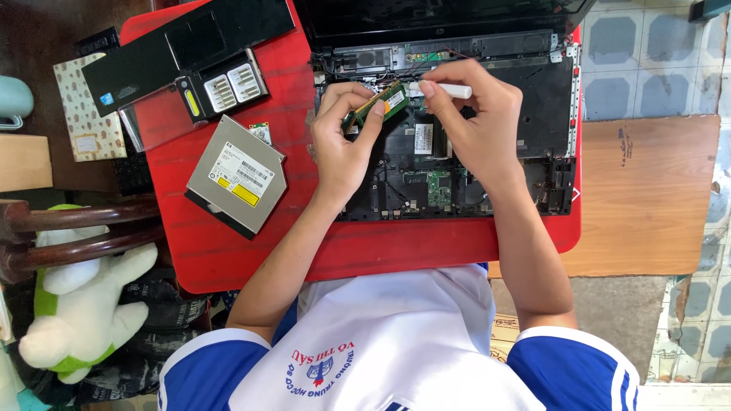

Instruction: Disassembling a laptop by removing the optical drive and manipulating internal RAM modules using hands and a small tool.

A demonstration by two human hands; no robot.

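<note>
My left hand (pixel 340 141) pinches a green memory module (pixel 378 103) by its edges and holds it above an opened laptop base (pixel 548 99). My right hand (pixel 476 122) grips a small white eraser-like block (pixel 454 90) whose end touches the module's edge. The laptop's bare circuit board (pixel 438 186) shows below both hands. The laptop lies on a red table (pixel 251 251).
A silver optical drive (pixel 237 183) lies left of the laptop. A black palm-rest cover (pixel 175 42) and a small cover plate (pixel 221 87) lie at the table's far left. A plush toy (pixel 76 304) sits on a wooden chair (pixel 76 228); a wooden board (pixel 647 198) lies right.
</note>
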